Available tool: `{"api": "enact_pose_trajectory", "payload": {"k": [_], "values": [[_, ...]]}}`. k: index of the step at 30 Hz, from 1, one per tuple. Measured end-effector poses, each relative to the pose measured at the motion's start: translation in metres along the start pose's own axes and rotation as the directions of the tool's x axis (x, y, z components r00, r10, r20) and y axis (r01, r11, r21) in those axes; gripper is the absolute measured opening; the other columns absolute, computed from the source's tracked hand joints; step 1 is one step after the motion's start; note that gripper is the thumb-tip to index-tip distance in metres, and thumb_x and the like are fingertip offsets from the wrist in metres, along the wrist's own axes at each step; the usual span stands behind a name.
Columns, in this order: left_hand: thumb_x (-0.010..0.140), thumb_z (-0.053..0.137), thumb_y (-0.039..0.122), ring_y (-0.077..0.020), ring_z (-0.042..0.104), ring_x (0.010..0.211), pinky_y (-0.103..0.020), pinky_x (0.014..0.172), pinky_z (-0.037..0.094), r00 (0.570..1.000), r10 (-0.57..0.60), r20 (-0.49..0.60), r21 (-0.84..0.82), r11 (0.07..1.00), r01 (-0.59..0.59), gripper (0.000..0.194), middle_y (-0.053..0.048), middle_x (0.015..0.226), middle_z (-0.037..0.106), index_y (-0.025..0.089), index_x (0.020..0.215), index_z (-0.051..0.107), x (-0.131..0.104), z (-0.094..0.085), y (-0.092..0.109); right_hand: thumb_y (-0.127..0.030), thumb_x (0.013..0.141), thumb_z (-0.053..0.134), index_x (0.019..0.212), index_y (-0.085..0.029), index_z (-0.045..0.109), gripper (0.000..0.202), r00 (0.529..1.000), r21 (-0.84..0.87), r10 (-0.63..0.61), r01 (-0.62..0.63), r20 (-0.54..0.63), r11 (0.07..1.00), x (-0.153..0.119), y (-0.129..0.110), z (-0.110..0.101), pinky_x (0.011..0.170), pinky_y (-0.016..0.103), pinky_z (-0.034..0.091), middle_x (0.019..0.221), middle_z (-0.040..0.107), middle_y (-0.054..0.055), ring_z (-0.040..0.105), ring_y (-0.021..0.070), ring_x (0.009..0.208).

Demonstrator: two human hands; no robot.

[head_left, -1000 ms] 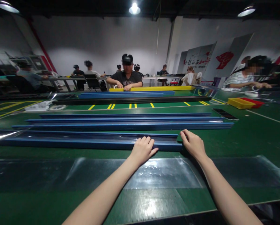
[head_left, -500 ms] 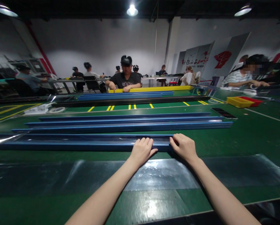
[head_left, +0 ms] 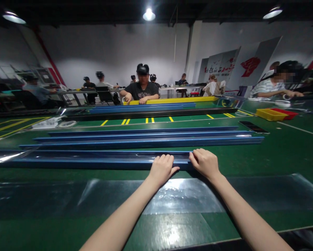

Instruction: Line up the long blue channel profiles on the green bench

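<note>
A long blue channel strip (head_left: 93, 163) lies across the table before me, with clear plastic film (head_left: 7, 157) along its trough. My left hand (head_left: 162, 169) rests over the strip near its right end, fingers curled over the near wall and thumb pointing right. Its fingertips are hidden in the trough. At the strip's right end, my right hand (head_left: 205, 162) is closed on the corner, thumb and bent index finger at the far edge. Closer to me, a wide sheet of clear film (head_left: 114, 195) lies flat on the table, beneath my forearms.
Beyond my strip lie several more blue channel strips (head_left: 146, 142) and a black strip (head_left: 156, 113). A phone (head_left: 253, 127) and a yellow tray (head_left: 271, 115) are at right. Across the table, a person (head_left: 143, 89) has both hands at a yellow strip (head_left: 172, 101).
My left hand has come slightly closer to my right hand, which keeps its place at the strip's end. The whole view has shifted a little, so the background sits further right.
</note>
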State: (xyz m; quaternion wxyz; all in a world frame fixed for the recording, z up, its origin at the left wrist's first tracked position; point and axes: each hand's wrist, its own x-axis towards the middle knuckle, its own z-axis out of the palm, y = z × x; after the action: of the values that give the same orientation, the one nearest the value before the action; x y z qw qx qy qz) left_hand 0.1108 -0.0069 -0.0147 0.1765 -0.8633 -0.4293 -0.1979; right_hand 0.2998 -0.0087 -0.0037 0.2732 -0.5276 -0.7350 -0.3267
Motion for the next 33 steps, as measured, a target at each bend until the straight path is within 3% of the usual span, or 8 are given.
{"api": "enact_pose_trajectory", "payload": {"k": [6,14,33], "values": [[0.076,0.051,0.049,-0.0192,0.052,0.072,-0.03,0.06,0.035,1.0,-0.008,0.017,-0.003,1.0,0.008,0.033,-0.003,0.074,0.056,0.016,0.08,0.049,0.001,-0.001,0.0,-0.027,0.082,0.037,0.054,-0.017,0.054,0.034,0.996,0.076,-0.057,0.052,0.067,0.996,0.009,-0.019,0.005,0.051,0.024,0.022,0.052,0.056,0.001,0.048,0.0094,0.052],[0.077,0.05,0.048,-0.0193,0.052,0.073,-0.03,0.059,0.035,1.0,0.003,0.026,-0.019,1.0,-0.002,0.032,-0.004,0.076,0.056,0.016,0.08,0.048,0.001,0.0,0.0,-0.032,0.083,0.034,0.057,-0.016,0.06,0.04,0.966,0.023,0.046,-0.053,0.255,0.998,0.01,-0.026,0.011,0.046,0.026,0.018,0.059,0.064,0.006,0.053,0.0116,0.05],[0.078,0.048,0.047,-0.0196,0.052,0.075,-0.03,0.06,0.036,0.999,0.021,0.024,-0.014,1.0,-0.021,0.031,-0.004,0.077,0.056,0.017,0.083,0.047,0.001,-0.001,0.001,-0.03,0.081,0.036,0.054,-0.016,0.056,0.036,0.996,0.029,0.015,-0.018,0.092,0.999,0.006,-0.024,0.011,0.047,0.024,0.02,0.052,0.057,0.003,0.046,0.0098,0.048]]}}
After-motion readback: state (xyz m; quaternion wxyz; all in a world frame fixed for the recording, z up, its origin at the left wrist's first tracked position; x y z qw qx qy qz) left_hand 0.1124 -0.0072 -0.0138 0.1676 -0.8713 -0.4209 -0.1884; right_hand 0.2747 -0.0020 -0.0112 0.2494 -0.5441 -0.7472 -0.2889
